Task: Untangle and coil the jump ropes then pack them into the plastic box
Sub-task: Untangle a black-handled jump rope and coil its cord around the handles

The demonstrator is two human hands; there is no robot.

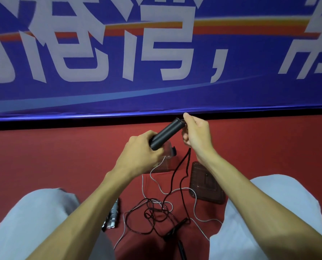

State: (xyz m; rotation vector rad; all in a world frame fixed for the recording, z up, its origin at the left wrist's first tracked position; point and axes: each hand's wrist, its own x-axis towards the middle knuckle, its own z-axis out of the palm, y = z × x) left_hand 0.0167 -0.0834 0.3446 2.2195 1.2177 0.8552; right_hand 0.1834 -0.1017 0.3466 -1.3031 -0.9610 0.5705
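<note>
Red floor [43, 166], banner behind. Left hand [137, 149] grips the black handle [165, 135]; right hand [195, 134] pinches the black rope [175, 168] at its top end. The rope hangs into a floor tangle with the grey rope [142, 184]: winding now risks cinching knots.

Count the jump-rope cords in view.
2: black cord hangs from the right hand into the floor tangle; grey cord loops past the clear box. Tangle may hide more.

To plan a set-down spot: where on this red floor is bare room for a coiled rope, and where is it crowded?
Bare: red floor between banner and left knee, and right of the lid, beyond the right knee. Crowded: between the knees, with tangled ropes, lid and plastic box.
</note>
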